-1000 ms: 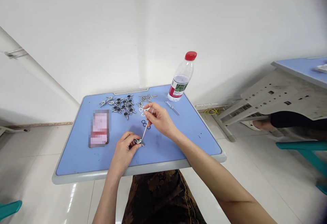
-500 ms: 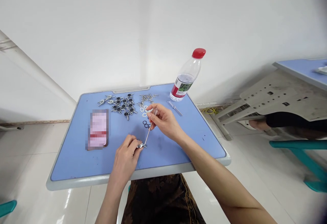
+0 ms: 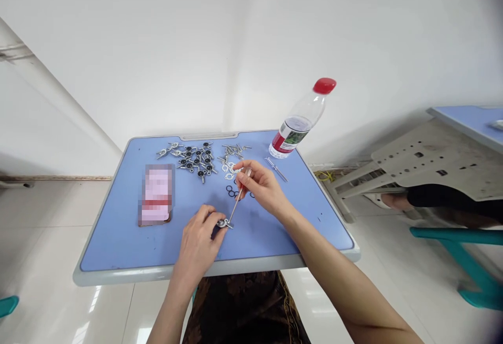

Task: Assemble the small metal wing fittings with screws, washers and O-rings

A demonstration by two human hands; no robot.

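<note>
left hand point(image 3: 196, 244): clenched on small metal fitting point(image 3: 223, 223), near edge of blue desk point(image 3: 118, 250) | right hand point(image 3: 263, 189): pinching small screwdriver point(image 3: 238, 202), tip on fitting | far: loose fittings point(image 3: 194, 162), black rings point(image 3: 231, 191) just beside right hand | far right: water bottle point(image 3: 297, 121)

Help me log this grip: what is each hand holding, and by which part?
The right hand pinches a slim screwdriver by its handle. The left hand holds a small metal fitting by its edge; the grip is partly hidden.
</note>
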